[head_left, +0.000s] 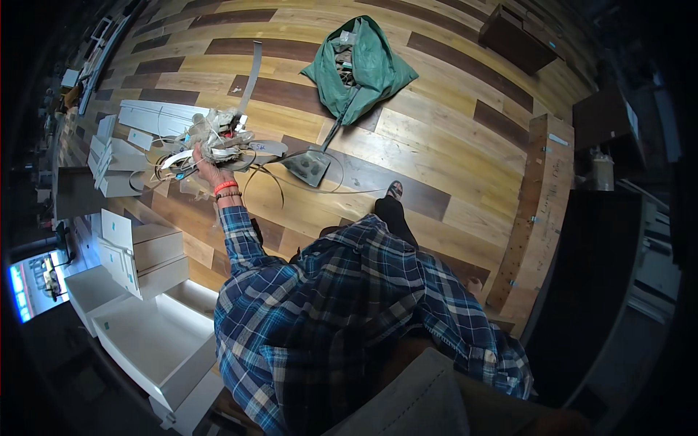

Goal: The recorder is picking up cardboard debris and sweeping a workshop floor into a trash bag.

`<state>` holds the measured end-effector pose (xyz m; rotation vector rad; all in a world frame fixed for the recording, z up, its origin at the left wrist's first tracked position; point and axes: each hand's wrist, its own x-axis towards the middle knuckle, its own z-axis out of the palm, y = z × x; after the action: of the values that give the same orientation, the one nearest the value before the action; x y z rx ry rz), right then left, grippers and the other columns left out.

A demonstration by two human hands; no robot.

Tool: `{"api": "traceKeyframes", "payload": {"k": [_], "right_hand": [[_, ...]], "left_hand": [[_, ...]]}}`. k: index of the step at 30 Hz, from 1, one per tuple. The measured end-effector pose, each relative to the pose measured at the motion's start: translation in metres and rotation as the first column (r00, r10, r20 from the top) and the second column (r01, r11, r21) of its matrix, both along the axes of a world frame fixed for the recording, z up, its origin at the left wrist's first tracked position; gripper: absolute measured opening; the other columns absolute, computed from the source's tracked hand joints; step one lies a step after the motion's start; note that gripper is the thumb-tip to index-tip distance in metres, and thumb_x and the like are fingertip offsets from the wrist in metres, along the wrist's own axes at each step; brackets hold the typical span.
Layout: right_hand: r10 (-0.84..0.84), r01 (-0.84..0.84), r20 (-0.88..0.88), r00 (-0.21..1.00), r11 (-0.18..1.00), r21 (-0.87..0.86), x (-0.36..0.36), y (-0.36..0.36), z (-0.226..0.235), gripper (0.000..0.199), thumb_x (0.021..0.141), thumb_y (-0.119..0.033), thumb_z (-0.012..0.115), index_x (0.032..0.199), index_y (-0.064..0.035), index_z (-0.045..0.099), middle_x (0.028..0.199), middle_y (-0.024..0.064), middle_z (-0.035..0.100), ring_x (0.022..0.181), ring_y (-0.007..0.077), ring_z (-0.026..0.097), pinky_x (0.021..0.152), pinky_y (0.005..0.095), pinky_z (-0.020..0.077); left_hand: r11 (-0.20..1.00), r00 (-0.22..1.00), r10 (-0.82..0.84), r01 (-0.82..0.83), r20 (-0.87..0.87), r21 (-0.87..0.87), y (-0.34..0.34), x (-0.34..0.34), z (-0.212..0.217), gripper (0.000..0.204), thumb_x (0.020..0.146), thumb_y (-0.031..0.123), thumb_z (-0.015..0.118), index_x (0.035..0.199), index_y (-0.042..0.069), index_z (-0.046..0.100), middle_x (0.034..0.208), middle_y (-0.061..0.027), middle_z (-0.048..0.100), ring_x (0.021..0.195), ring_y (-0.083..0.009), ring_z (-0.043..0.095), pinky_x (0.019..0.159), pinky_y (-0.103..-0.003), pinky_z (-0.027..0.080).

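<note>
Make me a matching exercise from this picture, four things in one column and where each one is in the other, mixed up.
Things:
1. scrap bundle
2. green bag
3. dustpan
4. white drawers

Places:
A. open on the floor at the top of the view
B. stacked at the lower left
C. held in the left hand
D. flat on the floor, just below the bag

Pairs: 1-C, 2-A, 3-D, 4-B
</note>
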<state>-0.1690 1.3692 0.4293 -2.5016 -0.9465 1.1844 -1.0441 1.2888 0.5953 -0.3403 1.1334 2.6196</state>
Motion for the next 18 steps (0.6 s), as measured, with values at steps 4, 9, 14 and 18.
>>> {"api": "traceKeyframes", "payload": {"k": [4,9,14,18], "right_hand": [[0.347,-0.333,-0.083,0.934,0.931,0.151,-0.084,0.2,0.017,0.038,0.091,-0.017,0.057,0.125,-0.0023,0.052,0.092,0.008,0.059,0.07,0.0142,0.056,0.06,0.0278,0.0476],[0.76,-0.725,0.096,0.643,0.565,0.393,-0.229,0.427,0.033,0.034,0.087,-0.013,0.059,0.118,-0.0002,0.057,0.094,0.0144,0.061,0.084,0.0217,0.06,0.077,0.034,0.0495],[0.888,-0.812,0.193,0.418,0.27,0.517,-0.412,0.546,0.018,0.028,0.082,-0.01,0.062,0.108,0.001,0.06,0.097,0.0186,0.058,0.086,0.0315,0.06,0.078,0.0393,0.0491],[0.93,-0.86,0.247,0.272,0.12,0.496,-0.502,0.581,0.006,0.031,0.085,-0.01,0.062,0.113,0.0022,0.058,0.098,0.0172,0.059,0.088,0.0276,0.061,0.081,0.0358,0.0498]], "left_hand": [[0.99,0.994,0.103,-0.105,-0.029,-0.092,0.106,-0.007,0.009,0.045,0.082,0.025,0.068,0.113,-0.005,0.055,0.109,-0.0153,0.062,0.09,-0.0273,0.065,0.079,-0.044,0.057],[0.995,0.999,0.015,-0.019,-0.046,-0.098,0.202,-0.023,0.002,0.044,0.083,0.029,0.068,0.114,0.001,0.056,0.113,-0.0114,0.06,0.098,-0.0246,0.061,0.086,-0.042,0.053],[0.982,0.991,-0.127,0.13,0.029,-0.139,0.262,-0.051,-0.016,0.054,0.087,0.04,0.059,0.126,0.002,0.052,0.122,-0.0142,0.059,0.105,-0.0294,0.061,0.089,-0.045,0.053],[0.987,0.997,-0.078,0.081,0.026,-0.136,0.305,-0.066,-0.015,0.055,0.088,0.037,0.056,0.13,0.002,0.05,0.125,-0.0146,0.057,0.109,-0.0309,0.06,0.092,-0.046,0.051]]}}
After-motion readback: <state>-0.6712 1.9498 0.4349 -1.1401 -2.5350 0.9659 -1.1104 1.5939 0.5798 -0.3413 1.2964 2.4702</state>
